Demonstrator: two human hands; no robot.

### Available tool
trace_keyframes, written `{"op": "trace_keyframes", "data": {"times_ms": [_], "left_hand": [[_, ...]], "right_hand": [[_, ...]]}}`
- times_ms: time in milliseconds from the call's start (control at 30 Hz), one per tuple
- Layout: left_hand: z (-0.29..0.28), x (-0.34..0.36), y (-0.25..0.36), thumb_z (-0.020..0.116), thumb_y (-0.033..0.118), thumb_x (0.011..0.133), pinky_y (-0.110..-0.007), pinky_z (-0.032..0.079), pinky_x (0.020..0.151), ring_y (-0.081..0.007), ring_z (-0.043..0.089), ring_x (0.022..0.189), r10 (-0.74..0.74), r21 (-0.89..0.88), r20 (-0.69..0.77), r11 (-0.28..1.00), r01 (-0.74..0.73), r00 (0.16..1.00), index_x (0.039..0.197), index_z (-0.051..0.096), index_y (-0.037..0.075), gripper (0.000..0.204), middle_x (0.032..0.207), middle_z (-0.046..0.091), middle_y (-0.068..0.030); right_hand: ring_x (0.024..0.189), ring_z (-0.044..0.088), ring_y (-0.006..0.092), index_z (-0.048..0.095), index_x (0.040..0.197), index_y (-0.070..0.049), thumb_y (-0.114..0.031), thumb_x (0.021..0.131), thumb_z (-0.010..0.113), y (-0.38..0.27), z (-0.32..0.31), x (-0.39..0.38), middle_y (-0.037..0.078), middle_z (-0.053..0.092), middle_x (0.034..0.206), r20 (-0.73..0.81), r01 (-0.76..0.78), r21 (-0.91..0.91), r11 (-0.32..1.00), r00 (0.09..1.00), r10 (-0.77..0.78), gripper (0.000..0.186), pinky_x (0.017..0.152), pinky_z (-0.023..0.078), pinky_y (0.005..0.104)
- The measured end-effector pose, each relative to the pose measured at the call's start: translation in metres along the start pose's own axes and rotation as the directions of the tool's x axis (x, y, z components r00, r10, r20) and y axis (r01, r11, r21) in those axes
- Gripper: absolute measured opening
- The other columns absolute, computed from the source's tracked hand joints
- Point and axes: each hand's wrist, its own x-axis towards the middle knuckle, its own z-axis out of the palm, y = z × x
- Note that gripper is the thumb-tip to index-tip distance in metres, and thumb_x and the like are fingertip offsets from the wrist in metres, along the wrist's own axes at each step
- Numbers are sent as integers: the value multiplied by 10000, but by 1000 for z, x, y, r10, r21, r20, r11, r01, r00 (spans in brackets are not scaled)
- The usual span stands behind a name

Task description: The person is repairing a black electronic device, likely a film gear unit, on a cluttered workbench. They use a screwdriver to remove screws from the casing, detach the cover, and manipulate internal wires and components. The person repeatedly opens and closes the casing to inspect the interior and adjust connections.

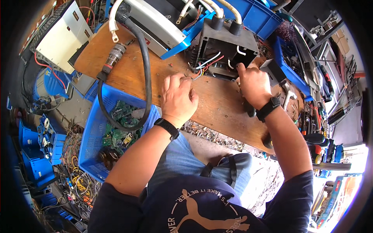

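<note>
A black box-shaped electrical unit (228, 40), open toward me, stands on the wooden bench (211, 99). Thick pale cables leave its top, and loose coloured wires (204, 69) spill from its front. My right hand (254, 83) is closed at the unit's right front corner, thumb up against it; whatever lies inside the fingers is hidden. On the bench, left of the wires, rests my left hand (179, 99). Its fingers bend loosely downward with the thumb apart, and I make out nothing in it. The wire ends come close to its fingertips.
A thick black cable (144, 58) with a metal connector (115, 55) loops over the bench's front edge. Below sits a blue crate (90, 132) of circuit boards. An adjustable wrench (288, 95) lies at right, beside a blue tray (289, 70). A white-and-blue machine (155, 27) stands behind.
</note>
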Motion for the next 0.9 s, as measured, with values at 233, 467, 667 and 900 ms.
{"op": "trace_keyframes", "data": {"times_ms": [233, 467, 667, 900], "left_hand": [[3, 1, 0, 677, 116, 709, -440, 426, 945, -334, 490, 1072, 24, 18, -20, 1000, -24, 999, 1028, 662, 48, 326, 1129, 547, -122], [3, 0, -4, 683, 96, 741, -449, 424, 923, -341, 507, 1035, 74, 12, -51, 997, -73, 996, 986, 646, 36, 254, 1082, 568, -136], [3, 1, -2, 690, 76, 739, -448, 433, 902, -351, 511, 1021, 115, 32, -50, 993, -113, 992, 982, 641, 25, 253, 1061, 575, -141], [6, 1, -4, 673, 91, 734, -459, 418, 912, -355, 505, 1019, 170, 63, -50, 984, -166, 984, 978, 632, 8, 261, 1052, 570, -151]], "right_hand": [[716, 678, 294, 595, 1157, -75, -121, 831, 641, 12, -3, -16, 129, 690, 832, -71, -29, 298, 954, 996, 52, 333, 646, 535, 415], [678, 651, 139, 620, 1183, -44, -8, 786, 686, -6, -77, -97, 64, 685, 789, 35, -242, 804, 543, 931, 362, 404, 627, 496, 261], [689, 653, 180, 682, 1036, -30, -30, 765, 745, -32, -67, -193, 91, 684, 823, 189, -366, 882, 296, 852, 489, 279, 635, 511, 288], [601, 604, 238, 643, 846, -24, -19, 745, 738, -46, -15, -225, 97, 614, 708, 41, -325, 881, 344, 777, 629, 139, 552, 476, 328]]}}
